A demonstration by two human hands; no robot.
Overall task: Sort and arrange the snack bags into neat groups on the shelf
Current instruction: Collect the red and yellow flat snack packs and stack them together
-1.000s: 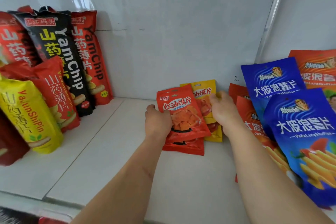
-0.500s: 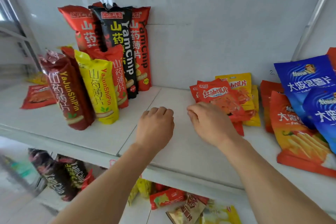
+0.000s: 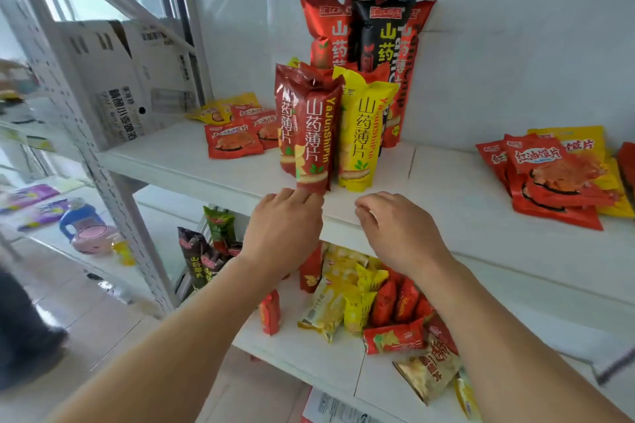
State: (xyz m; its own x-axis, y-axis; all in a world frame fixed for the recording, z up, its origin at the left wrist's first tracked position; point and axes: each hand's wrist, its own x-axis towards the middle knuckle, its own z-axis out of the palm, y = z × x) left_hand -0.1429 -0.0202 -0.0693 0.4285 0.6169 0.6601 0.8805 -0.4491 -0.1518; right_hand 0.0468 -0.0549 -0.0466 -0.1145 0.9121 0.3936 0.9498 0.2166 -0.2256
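Glossy dark-red tall bag [image 3: 311, 137] stands upright, left hand [image 3: 285, 227] touching its base.

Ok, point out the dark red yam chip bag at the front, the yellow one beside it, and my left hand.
dark red yam chip bag [image 3: 314, 134], head view, front panel.
yellow yam chip bag [image 3: 360, 134], head view, front panel.
left hand [image 3: 283, 233], head view, back of hand.

Read on dark red upright bag [image 3: 311, 134]: "山药薄片", "YaJunShiPin". Same wording on yellow upright bag [image 3: 362, 134]. On black tall bag [image 3: 381, 34]: "山药". On flat red pouch [image 3: 546, 165] at right: "红油馍片". Carton [image 3: 117, 86] print illegible.
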